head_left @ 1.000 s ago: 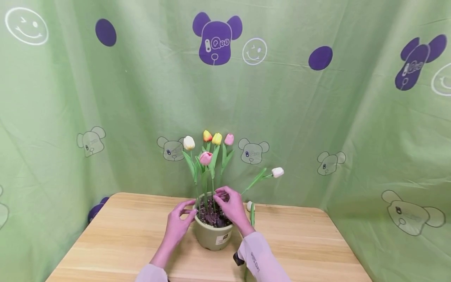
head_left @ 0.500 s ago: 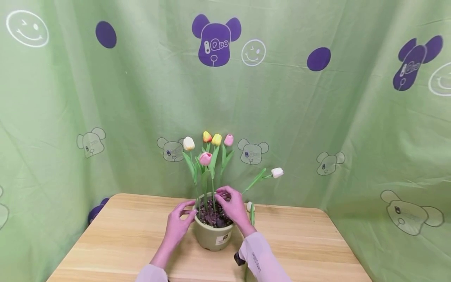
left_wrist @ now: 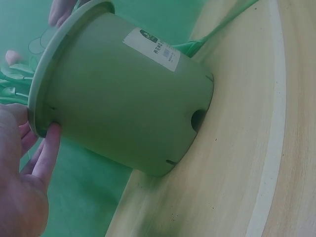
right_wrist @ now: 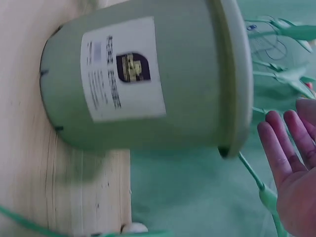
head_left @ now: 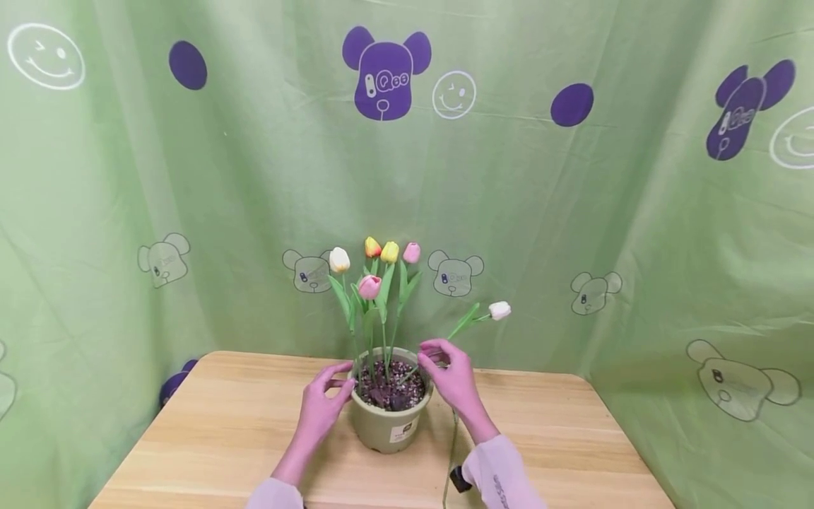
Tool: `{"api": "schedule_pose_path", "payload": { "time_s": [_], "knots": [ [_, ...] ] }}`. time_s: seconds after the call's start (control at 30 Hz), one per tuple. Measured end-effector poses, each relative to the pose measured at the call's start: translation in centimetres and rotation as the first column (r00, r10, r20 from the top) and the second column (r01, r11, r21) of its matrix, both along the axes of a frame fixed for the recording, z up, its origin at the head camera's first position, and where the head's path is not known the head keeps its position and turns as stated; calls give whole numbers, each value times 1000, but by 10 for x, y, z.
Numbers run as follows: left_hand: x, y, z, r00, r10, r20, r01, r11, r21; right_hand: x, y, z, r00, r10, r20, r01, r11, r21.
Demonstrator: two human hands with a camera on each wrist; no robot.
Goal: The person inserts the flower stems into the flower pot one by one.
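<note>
A green flowerpot [head_left: 376, 429] with dark soil [head_left: 397, 399] holds several upright tulips, including a pink tulip [head_left: 412, 252] and a yellow tulip [head_left: 391, 252]. A white tulip [head_left: 499, 310] leans far out to the right. My left hand [head_left: 321, 403] grips the pot's left rim; the left wrist view shows a finger [left_wrist: 48, 153] under the lip and the thumb on top. At the right rim, my right hand [head_left: 456, 378] overlaps the leaning tulip's stem in the head view. Its fingers [right_wrist: 273, 150] are nearly straight and spread from the thumb in the right wrist view.
The pot stands on a wooden table [head_left: 242, 417]. Right of it, a loose stem [head_left: 453, 449] runs along the tabletop, and a white bloom [right_wrist: 134, 227] shows low in the right wrist view. A green printed curtain [head_left: 528, 198] surrounds the table on the back and sides.
My right hand has left the stem of the right-hand pink tulip and moved right, to the leaning white tulip's stem. My left hand stays on the rim; the upright tulips keep their places.
</note>
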State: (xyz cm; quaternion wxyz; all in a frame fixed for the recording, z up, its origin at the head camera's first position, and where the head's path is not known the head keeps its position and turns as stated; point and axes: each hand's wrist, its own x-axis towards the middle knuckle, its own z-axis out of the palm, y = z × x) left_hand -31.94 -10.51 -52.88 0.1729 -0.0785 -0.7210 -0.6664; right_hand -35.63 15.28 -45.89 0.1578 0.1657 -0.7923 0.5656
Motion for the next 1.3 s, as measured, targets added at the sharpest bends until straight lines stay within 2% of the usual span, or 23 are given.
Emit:
{"api": "schedule_pose_path", "payload": {
  "time_s": [0.2,0.5,0.83,1.2,1.3],
  "knots": [
    [-1,0,1,1000,2,-1,-2,1000,-4,7,35,-7,998,-43,38,45,999,-29],
    [-2,-1,-1,1000,-5,-6,5,1000,9,14,71,-31,981,-86,174,102,991,-83],
    [1,1,1,1000,-4,8,4,1000,17,17,84,-60,948,-115,298,148,985,-93],
    [0,0,0,1000,10,0,-10,1000,9,21,86,-90,916,-137,377,173,983,-62],
    [5,3,6,1000,16,20,-17,1000,15,21,87,-97,902,-157,402,186,982,-35]
  ]
}}
